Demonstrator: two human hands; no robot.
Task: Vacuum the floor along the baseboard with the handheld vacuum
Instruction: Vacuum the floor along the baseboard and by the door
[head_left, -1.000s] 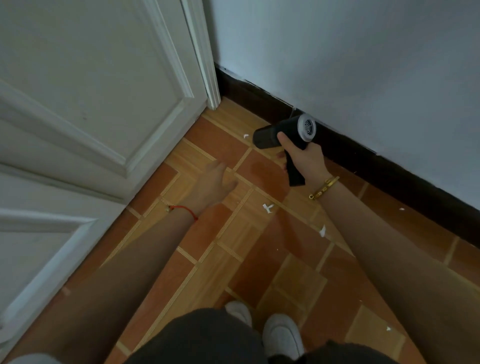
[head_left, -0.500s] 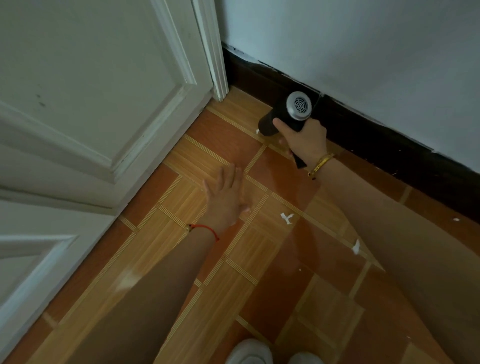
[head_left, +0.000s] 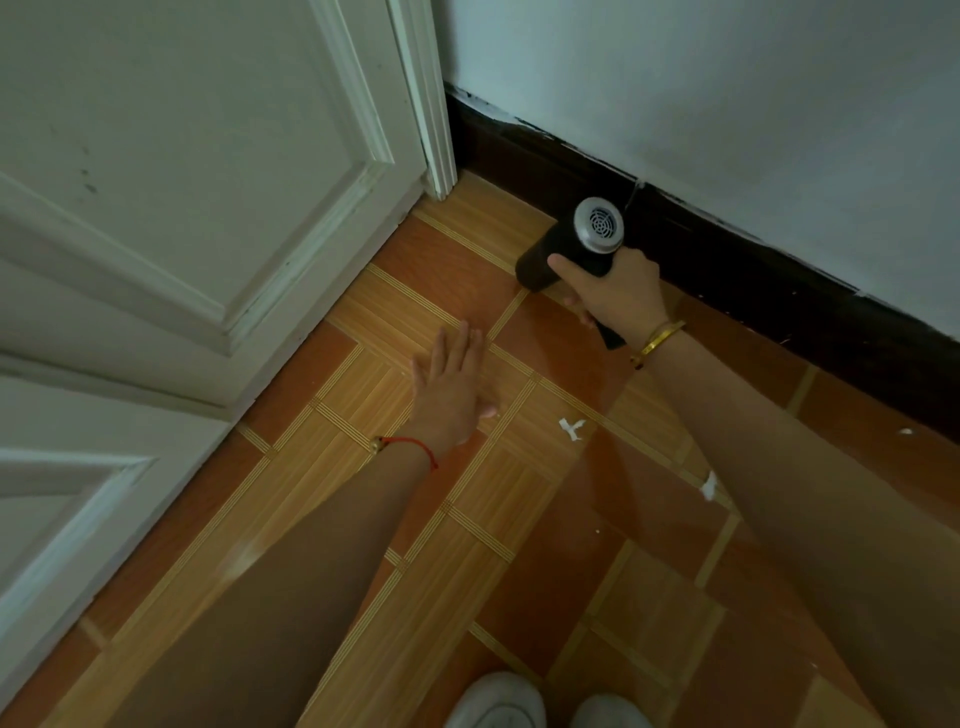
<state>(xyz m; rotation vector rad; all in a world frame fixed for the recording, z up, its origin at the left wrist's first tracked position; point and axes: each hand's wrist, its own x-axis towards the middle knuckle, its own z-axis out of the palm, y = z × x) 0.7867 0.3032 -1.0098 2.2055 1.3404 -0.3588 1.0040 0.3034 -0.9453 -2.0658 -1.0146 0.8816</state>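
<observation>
Gripping the handheld vacuum, right hand seemingly beside baseboard.

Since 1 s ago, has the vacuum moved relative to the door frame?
Yes. The handheld vacuum, gripped by the right hand, has moved along the baseboard toward the door frame; its nozzle is nearer the corner.

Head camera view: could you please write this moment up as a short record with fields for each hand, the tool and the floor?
right hand: right hand gripping the handheld vacuum
left hand: left hand open, palm down, fingers spread, at the floor
vacuum: black body, grey vented end up, dark end down at the tiled floor
position: beside the dark baseboard, near the white door
debris: white paper scraps on the tiles behind the vacuum
</observation>
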